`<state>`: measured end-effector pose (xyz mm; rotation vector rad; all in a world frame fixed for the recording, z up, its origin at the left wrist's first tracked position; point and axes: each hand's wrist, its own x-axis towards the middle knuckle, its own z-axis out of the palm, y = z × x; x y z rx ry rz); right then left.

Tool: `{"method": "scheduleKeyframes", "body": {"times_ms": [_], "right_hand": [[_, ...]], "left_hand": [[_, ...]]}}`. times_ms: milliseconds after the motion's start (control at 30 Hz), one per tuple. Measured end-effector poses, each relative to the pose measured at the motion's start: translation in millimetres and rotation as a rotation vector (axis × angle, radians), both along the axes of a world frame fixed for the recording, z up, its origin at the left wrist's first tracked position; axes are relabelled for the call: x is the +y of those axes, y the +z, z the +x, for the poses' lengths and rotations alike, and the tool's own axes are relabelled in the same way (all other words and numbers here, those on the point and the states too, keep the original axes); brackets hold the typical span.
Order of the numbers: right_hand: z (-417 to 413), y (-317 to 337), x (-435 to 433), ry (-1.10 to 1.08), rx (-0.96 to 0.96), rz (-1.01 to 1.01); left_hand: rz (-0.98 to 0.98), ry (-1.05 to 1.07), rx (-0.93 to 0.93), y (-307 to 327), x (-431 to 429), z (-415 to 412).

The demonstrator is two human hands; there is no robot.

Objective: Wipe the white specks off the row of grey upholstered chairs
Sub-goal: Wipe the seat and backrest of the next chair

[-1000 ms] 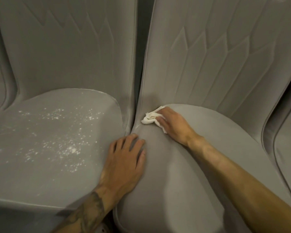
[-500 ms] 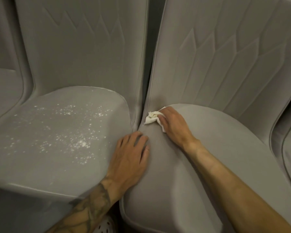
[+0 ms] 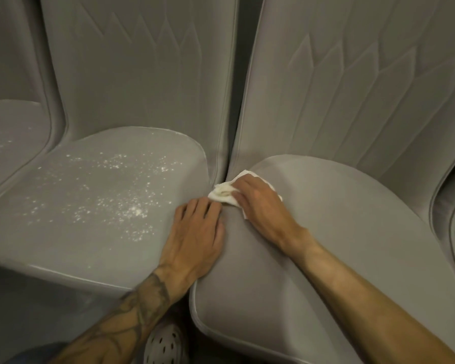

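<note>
Right hand [image 3: 260,206] gripping crumpled cloth [image 3: 225,194] on seat [image 3: 352,232], left hand [image 3: 195,232] flat — fingers straight.

white specks [image 3: 121,203] dust the left grey chair seat [image 3: 63,245]; right seat [image 3: 352,232] clean.

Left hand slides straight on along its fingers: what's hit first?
Probably the white cloth held by the right hand, just beyond the left hand.
</note>
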<state>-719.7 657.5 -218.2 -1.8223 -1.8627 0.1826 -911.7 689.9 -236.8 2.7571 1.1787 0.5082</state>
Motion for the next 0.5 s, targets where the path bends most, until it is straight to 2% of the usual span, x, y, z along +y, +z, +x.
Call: {"method": "scheduleKeyframes", "body": {"times_ms": [67, 200, 300, 367, 500], "right_hand": [[9, 4, 2, 0.036, -0.014, -0.014], [21, 6, 14, -0.163, 0.016, -0.016], [0, 2, 4, 0.016, 0.018, 0.0], [12, 5, 5, 0.05, 0.019, -0.021], [69, 10, 17, -0.158, -0.003, -0.008]], "left_hand": [[0.01, -0.003, -0.005, -1, 0, -1], [0.013, 0.0, 0.023, -1, -1, 0], [0.012, 0.003, 0.027, -1, 0, 1], [0.011, 0.004, 0.029, -2, 0, 0], [0.01, 0.0, 0.043, 0, -1, -1]]}}
